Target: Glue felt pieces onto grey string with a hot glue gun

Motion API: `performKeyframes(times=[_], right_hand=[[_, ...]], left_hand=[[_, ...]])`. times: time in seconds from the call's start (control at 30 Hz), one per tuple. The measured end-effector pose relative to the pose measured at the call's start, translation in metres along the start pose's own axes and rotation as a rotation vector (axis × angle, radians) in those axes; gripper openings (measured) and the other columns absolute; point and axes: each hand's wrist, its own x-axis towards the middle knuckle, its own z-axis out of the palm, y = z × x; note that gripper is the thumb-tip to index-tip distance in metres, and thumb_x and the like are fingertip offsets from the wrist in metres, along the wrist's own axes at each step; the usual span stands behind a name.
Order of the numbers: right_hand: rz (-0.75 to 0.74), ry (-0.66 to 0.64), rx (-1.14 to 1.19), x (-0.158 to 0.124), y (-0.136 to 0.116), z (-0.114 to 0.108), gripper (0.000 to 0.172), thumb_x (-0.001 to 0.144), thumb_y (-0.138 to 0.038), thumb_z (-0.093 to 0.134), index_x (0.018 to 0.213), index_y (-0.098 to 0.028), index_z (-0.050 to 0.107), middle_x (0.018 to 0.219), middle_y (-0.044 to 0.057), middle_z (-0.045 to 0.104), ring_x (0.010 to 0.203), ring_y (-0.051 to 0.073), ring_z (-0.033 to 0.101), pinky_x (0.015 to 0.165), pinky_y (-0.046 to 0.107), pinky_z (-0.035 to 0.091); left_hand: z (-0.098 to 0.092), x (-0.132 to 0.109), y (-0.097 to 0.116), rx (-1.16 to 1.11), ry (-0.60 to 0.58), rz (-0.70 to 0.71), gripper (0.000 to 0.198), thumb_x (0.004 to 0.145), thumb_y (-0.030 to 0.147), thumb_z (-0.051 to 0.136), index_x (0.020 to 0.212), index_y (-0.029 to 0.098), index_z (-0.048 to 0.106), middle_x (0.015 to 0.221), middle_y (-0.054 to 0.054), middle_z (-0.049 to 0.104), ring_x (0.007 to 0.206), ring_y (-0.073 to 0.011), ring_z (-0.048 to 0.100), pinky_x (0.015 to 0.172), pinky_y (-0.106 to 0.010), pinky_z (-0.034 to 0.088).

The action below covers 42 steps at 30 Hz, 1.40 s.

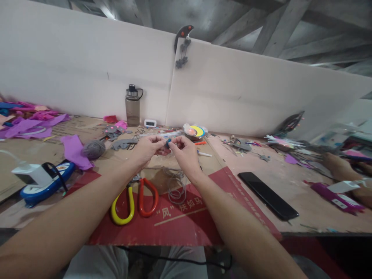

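Over the middle of the worktable, my left hand point(151, 149) and my right hand point(184, 152) meet fingertip to fingertip. Between them they pinch a small dark blue-green piece point(168, 143), too small and too covered by fingers to name. Both hands are closed on it. Below my right wrist lies a loose coil of thin clear cord point(177, 190). Scissors with one yellow and one red handle point(148, 197) rest on the red printed board point(186, 228), their blades partly hidden behind my left wrist.
A water bottle point(133, 108) and a small white digital clock point(150, 123) stand by the white partition point(247, 93). Left are a grey yarn ball point(93, 149), purple felt point(76, 151) and a blue power strip point(48, 184). A black phone point(267, 195) lies right, near another person's hand point(337, 166).
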Motion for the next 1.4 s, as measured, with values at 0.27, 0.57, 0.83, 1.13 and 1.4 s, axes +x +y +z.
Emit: performKeyframes(times=[0.27,0.57,0.83,1.13,1.4], right_hand=[[0.120,0.030,0.138,0.004,-0.004,-0.001,0.023,0.066,-0.029,0.060,0.086,-0.018,0.056,0.057,-0.008,0.038,0.053,0.009,0.036,0.051,0.022,0.030],[0.174,-0.054,0.116,0.004,0.000,-0.001,0.013,0.065,-0.028,0.056,0.068,-0.016,0.059,0.054,-0.005,0.045,0.049,0.008,0.034,0.047,0.021,0.027],[0.189,-0.055,0.165,0.005,0.004,0.001,0.011,0.064,-0.027,0.055,0.066,-0.016,0.056,0.054,-0.005,0.049,0.048,0.007,0.035,0.047,0.020,0.029],[0.112,-0.091,0.079,0.001,0.006,0.005,0.015,0.069,-0.032,0.055,0.068,-0.018,0.059,0.054,-0.005,0.045,0.050,0.009,0.035,0.048,0.021,0.029],[0.230,-0.056,0.220,0.002,0.008,0.005,0.014,0.069,-0.032,0.054,0.066,-0.018,0.053,0.051,-0.007,0.038,0.045,0.007,0.031,0.046,0.021,0.027]], left_hand=[[0.003,-0.003,0.004,0.086,-0.022,0.044,0.016,0.067,0.025,0.068,0.069,0.013,0.058,0.060,0.000,0.061,0.052,-0.0092,0.058,0.058,-0.024,0.050],[0.001,-0.001,0.001,0.068,-0.059,-0.023,0.018,0.067,0.027,0.069,0.069,0.011,0.060,0.060,-0.004,0.064,0.054,-0.0114,0.061,0.056,-0.023,0.049],[0.002,-0.002,0.004,-0.033,-0.073,-0.146,0.021,0.067,0.030,0.069,0.070,0.010,0.061,0.063,-0.008,0.067,0.058,-0.0136,0.063,0.058,-0.024,0.049],[0.001,-0.003,0.002,0.239,0.018,0.036,0.016,0.069,0.025,0.065,0.062,0.014,0.057,0.046,0.001,0.055,0.040,-0.0061,0.046,0.041,-0.018,0.030],[0.000,0.000,0.001,0.034,-0.082,-0.114,0.022,0.068,0.032,0.069,0.066,0.012,0.061,0.053,-0.002,0.059,0.043,-0.0060,0.048,0.043,-0.018,0.033]])
